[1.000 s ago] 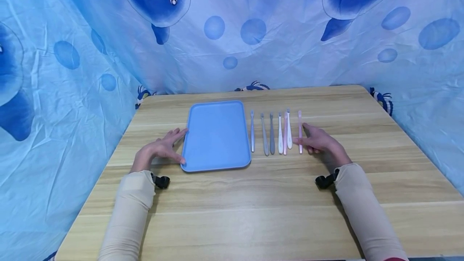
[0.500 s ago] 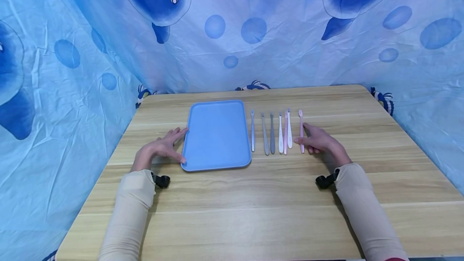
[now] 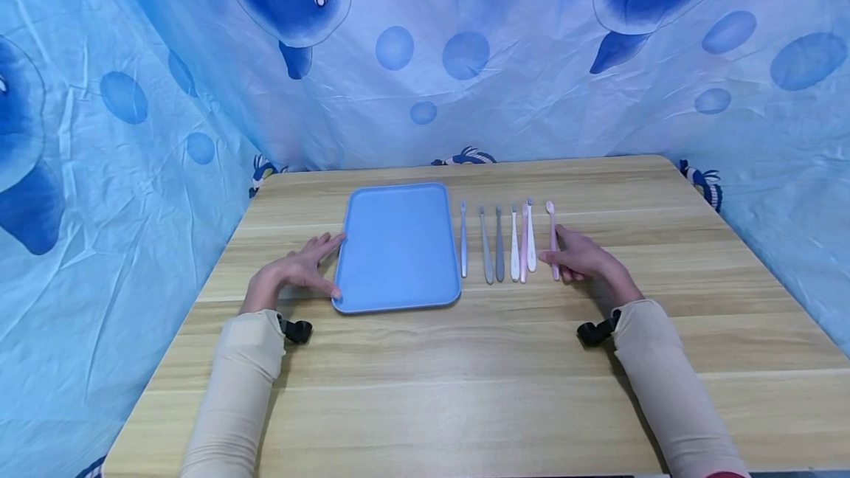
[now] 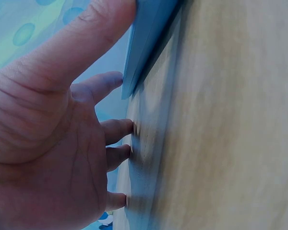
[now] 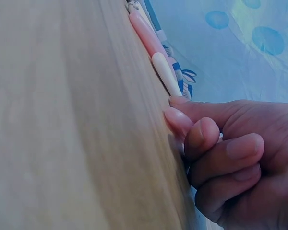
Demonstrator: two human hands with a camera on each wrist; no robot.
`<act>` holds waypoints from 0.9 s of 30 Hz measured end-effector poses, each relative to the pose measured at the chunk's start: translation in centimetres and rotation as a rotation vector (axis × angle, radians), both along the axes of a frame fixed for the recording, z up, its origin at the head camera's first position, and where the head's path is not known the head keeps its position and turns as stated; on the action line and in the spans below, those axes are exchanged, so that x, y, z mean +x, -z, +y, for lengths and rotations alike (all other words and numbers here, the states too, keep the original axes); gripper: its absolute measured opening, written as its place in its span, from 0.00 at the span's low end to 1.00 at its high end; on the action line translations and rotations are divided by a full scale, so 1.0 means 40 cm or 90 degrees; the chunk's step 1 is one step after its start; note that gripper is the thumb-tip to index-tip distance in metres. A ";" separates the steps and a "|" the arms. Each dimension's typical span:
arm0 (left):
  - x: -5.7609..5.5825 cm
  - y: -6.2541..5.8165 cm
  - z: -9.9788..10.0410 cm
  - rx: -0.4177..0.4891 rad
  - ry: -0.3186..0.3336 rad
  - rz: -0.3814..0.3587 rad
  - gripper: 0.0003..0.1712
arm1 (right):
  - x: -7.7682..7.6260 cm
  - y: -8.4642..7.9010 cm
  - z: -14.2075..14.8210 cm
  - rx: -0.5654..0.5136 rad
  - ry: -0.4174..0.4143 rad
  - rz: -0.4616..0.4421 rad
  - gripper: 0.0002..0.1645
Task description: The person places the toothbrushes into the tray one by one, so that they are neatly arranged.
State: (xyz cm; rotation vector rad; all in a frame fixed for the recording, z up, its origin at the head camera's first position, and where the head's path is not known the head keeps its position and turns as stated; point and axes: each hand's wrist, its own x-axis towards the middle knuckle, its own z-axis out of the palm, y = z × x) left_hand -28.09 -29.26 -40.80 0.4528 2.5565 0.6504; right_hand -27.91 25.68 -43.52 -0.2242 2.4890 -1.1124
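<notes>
My left hand (image 3: 296, 271) lies spread at the left side of a blue tray (image 3: 398, 249), thumb and fingertips at its edge. In the left wrist view, the thumb touches the wall of the tray (image 4: 151, 40), and the lower fingertips rest on the table. On the right, my right hand (image 3: 586, 257) pinches the handle of a pink toothbrush (image 3: 552, 223), its head pointing to the far side. The rounded handle end of this toothbrush (image 5: 176, 120) shows between thumb and curled fingers in the right wrist view.
Between tray and right hand lie several toothbrushes in a row: a blue one (image 3: 463, 242), a grey one (image 3: 487, 249), a darker grey one (image 3: 499, 246), white ones and another pink one (image 3: 523, 260). Behind the wooden table (image 3: 425, 382) hangs a blue dolphin-print curtain (image 3: 518, 116).
The pink toothbrush in my right hand has shifted slightly right and rolled, so its head looks wider now. My left hand and the tray stay put.
</notes>
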 end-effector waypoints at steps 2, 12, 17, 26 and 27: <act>0.001 -0.003 0.001 0.001 0.001 0.000 0.76 | -0.001 0.001 -0.001 -0.009 0.001 -0.002 0.59; -0.002 -0.003 0.000 -0.003 -0.007 -0.008 0.75 | 0.002 -0.002 -0.004 -0.032 0.000 -0.011 0.55; -0.005 -0.001 -0.001 -0.002 -0.008 -0.007 0.76 | 0.001 -0.003 -0.004 -0.030 -0.001 -0.008 0.54; -0.008 0.000 -0.003 -0.002 -0.009 -0.008 0.76 | 0.001 -0.003 -0.005 -0.021 0.004 0.003 0.52; -0.008 0.000 -0.002 -0.002 -0.009 -0.008 0.76 | 0.002 -0.003 -0.005 -0.021 0.004 0.003 0.52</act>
